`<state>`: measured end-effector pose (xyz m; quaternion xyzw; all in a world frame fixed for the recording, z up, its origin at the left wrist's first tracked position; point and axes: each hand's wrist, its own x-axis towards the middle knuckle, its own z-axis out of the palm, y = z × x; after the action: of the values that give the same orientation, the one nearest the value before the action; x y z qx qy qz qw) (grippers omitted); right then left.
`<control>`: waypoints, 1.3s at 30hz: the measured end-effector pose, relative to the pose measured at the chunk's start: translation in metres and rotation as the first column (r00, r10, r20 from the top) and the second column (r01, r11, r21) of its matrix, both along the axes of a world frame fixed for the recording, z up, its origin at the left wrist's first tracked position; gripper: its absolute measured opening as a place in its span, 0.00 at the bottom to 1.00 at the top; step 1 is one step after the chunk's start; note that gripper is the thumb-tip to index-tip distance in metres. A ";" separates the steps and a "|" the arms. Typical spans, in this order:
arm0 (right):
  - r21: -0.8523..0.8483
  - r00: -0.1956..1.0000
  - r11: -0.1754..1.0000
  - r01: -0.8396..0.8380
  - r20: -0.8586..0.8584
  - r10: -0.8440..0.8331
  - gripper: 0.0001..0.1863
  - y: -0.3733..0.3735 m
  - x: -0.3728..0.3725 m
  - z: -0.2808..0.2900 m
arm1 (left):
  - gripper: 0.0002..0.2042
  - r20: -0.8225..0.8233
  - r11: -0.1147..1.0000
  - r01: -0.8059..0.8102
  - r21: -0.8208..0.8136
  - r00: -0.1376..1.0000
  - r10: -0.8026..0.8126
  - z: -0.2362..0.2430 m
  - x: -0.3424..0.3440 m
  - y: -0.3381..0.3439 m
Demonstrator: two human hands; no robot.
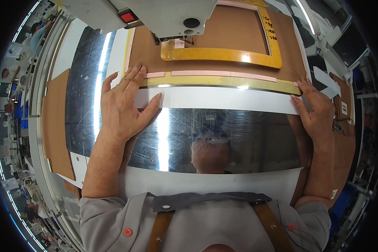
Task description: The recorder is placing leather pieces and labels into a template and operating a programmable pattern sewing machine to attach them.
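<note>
My left hand point(124, 101) lies open, fingers spread over the near left corner of a flat brown sheet point(222, 70), its thumb stretched over the white surface. The sheet has a yellow border strip point(222, 80) with pink strips along its near edge. At the near right corner of that border rests my right hand point(318, 105), fingertips on the corner and thumb apart from them, just below the edge. Part of its fingers is hidden. A yellow rectangular frame point(222, 55) lies on the brown sheet, beneath a sewing machine head point(172, 19).
A scratched shiny metal plate point(256, 138) spans the table before me, with another metal plate point(82, 96) at left. Brown board pieces point(56, 126) lie at the far left. A lamp point(308, 17) stands at upper right. Other people work in the left background.
</note>
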<state>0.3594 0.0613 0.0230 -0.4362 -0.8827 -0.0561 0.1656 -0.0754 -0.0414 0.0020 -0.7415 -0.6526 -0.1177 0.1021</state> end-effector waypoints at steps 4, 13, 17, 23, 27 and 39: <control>0.002 1.000 1.000 0.004 -0.001 -0.004 0.20 0.000 0.001 0.000 | 0.30 0.005 1.000 0.002 0.013 1.000 -0.002 0.000 0.001 0.000; -0.013 1.000 1.000 0.004 0.007 -0.004 0.18 -0.002 0.000 0.003 | 0.30 0.001 0.999 0.001 0.041 1.000 -0.001 0.002 0.002 0.002; -0.008 1.000 1.000 -0.008 0.004 0.008 0.18 0.001 0.000 0.003 | 0.30 0.001 0.999 -0.002 0.051 1.000 0.002 0.005 0.001 0.001; -0.010 1.000 1.000 -0.018 0.008 0.018 0.18 0.002 -0.002 0.002 | 0.34 -0.018 0.998 -0.031 0.057 0.999 0.032 0.000 0.000 0.002; 0.017 1.000 1.000 -0.004 0.008 0.004 0.18 0.000 0.002 -0.001 | 0.36 -0.006 0.999 -0.032 0.003 0.999 0.032 0.000 0.000 0.003; 0.058 1.000 0.998 -0.011 0.003 0.011 0.19 0.000 0.000 0.000 | 0.33 -0.014 0.999 -0.016 0.031 1.000 0.016 0.004 0.003 0.002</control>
<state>0.3592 0.0617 0.0226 -0.4265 -0.8832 -0.0812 0.1773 -0.0725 -0.0394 0.0064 -0.7353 -0.6559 -0.1217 0.1192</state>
